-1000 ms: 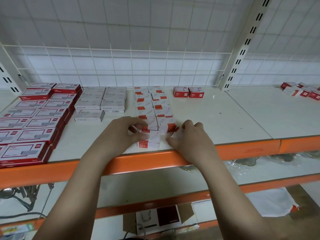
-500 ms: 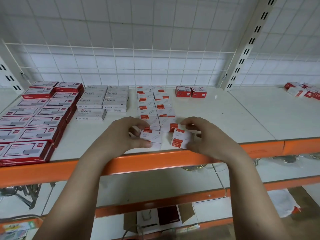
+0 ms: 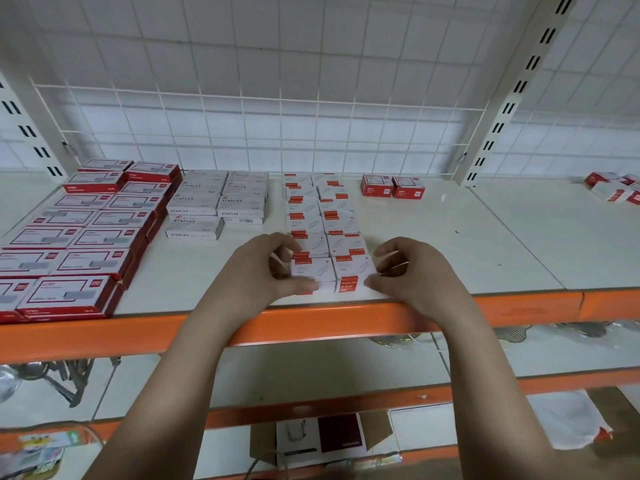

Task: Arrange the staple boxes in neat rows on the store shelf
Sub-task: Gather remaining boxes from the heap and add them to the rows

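Note:
Two columns of small white-and-red staple boxes run from the back of the white shelf to its front edge. My left hand grips the front-left box, with the thumb on its front face and the fingers curled at its left and back. My right hand holds the front-right box, pinching it from the right side and the front. The two front boxes lie side by side, touching, in line with the columns behind them.
Large red boxes fill the left of the shelf, and grey STAPLES boxes are stacked beside them. Two red boxes stand at the back. A loose pile lies far right. A wire grid closes the back, and an orange beam edges the front.
My right hand has slid its box left and squared it against the front-left box. My left hand has stayed on its box.

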Available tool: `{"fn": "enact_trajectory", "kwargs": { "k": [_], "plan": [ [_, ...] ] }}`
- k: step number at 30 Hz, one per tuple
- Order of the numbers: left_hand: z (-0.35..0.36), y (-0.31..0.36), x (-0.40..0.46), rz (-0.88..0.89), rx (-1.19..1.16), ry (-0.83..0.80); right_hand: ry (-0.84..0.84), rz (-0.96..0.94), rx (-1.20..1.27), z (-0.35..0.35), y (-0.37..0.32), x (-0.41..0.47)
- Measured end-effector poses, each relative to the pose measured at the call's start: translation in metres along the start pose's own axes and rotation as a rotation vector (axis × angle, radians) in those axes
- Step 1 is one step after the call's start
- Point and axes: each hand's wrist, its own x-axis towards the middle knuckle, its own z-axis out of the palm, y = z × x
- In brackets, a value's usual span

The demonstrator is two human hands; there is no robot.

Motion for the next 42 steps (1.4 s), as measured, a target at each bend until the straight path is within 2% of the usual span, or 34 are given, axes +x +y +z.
{"fn": "enact_trajectory", "kwargs": {
  "k": [3, 9, 15, 24, 34, 42],
  "plan": [
    [-0.003, -0.004, 0.002, -0.021, -0.054, 0.018, 0.003, 0.024, -0.006, -0.001, 0.001, -0.003],
    [-0.013, -0.002, 0.015, 0.028, 0.024, 0.027, 0.094, 0.051, -0.018, -0.002, -0.002, -0.009],
    [-0.017, 0.010, 0.025, 0.158, 0.132, -0.037, 0.238, 0.106, -0.065, 0.006, -0.002, -0.028],
    [0.008, 0.042, 0.036, 0.293, 0.080, -0.103, 0.374, 0.204, -0.143, -0.019, 0.022, -0.065],
    [0.121, 0.145, 0.052, 0.410, 0.107, -0.150, 0.444, 0.307, -0.249, -0.119, 0.129, -0.103],
    [0.262, 0.262, 0.049, 0.345, 0.060, -0.158, 0.387, 0.305, -0.294, -0.238, 0.244, -0.128]
  ]
}}
